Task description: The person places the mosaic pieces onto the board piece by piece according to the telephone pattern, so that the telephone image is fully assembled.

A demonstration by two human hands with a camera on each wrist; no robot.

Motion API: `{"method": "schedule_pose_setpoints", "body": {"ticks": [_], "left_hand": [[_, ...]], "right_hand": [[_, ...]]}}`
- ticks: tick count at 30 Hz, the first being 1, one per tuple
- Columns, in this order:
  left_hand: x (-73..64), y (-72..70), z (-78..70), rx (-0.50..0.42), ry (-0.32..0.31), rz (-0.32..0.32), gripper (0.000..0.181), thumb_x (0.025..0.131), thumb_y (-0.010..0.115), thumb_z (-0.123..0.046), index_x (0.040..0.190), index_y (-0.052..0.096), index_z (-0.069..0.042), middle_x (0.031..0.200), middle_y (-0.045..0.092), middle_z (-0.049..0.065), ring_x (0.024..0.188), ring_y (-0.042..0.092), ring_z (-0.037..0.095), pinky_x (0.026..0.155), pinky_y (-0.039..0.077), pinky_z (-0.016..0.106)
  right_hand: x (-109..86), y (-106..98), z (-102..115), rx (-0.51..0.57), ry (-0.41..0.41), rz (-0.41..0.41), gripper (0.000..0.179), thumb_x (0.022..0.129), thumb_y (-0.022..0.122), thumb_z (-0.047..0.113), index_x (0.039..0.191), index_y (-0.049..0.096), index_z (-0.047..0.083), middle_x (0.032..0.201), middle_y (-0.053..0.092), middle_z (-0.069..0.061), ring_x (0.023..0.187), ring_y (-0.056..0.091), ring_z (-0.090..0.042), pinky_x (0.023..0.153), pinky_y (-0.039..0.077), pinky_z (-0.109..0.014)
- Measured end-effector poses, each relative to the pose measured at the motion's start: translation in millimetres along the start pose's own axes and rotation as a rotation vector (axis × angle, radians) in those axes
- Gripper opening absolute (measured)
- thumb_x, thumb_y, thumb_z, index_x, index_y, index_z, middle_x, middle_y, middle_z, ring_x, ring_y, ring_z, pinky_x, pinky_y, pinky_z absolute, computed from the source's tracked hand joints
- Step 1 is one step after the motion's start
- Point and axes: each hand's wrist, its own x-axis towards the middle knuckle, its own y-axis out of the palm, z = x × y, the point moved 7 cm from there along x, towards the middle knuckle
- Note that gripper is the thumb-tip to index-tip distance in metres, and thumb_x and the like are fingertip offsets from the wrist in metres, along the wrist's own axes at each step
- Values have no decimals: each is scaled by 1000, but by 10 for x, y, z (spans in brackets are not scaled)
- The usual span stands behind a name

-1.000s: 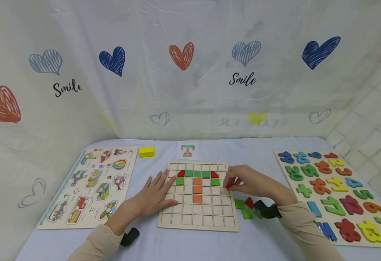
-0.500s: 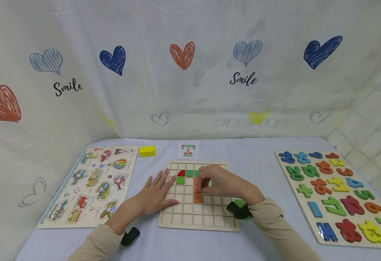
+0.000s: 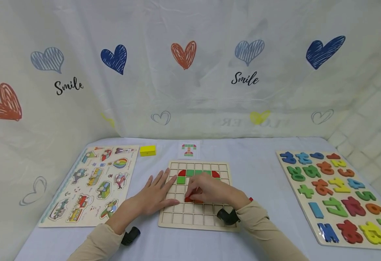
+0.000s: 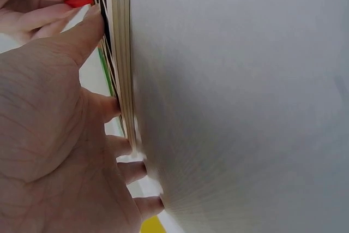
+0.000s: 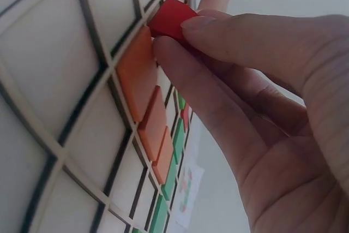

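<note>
My right hand [image 3: 210,189] pinches a red tile [image 5: 173,19] between thumb and fingertips, low over the wooden grid board [image 3: 197,219]. In the right wrist view the tile is tilted right beside the last of the orange tiles [image 5: 136,72], which form a column. My left hand [image 3: 153,195] lies spread at the board's left edge, its thumb on the board. Across the upper rows run red corner tiles [image 3: 215,174] and green tiles [image 3: 181,180], partly hidden by my right hand. Behind the board lies a picture card [image 3: 188,150] with a similar coloured pattern.
On the left lies a vehicle puzzle board [image 3: 92,181]. A board of coloured letters and numbers [image 3: 337,195] is on the right. A yellow block [image 3: 147,150] stands at the back. Another red piece [image 3: 250,199] peeks out behind my right wrist.
My right hand has carried the red tile from the board's right edge leftward to beside the lowest orange tile. The left hand has stayed in place.
</note>
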Motion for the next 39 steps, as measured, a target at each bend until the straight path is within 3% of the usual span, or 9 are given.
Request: {"method": "schedule_pose_setpoints", "body": {"ticks": [10,31,39], "left_hand": [[-1,-4,-7,1,-6,0,87,103,53,-61,167,24,-10,174,6,20,160,5,43,124,7,67],[-2,-15,-22,-11,-3,-4,86,103,54,-60,167,25,-9,174,7,22,160,6,44,123,7,68],[-4,-20,-26,-8,-5,-3,86,103,54,-60,167,25,-9,174,7,22,159,6,44,124,8,68]], "right_hand": [[14,24,3,-32,9,6,12,94,75,-2,99,84,6,91,73,2,87,63,-2,78,54,-17],[32,81,130,-253,-21,58,14,94,76,0,104,83,4,96,76,-4,90,67,-7,82,54,-14],[37,92,141,-282,-42,54,13,92,77,-3,102,84,4,92,74,-1,87,66,-7,81,53,-13]]}}
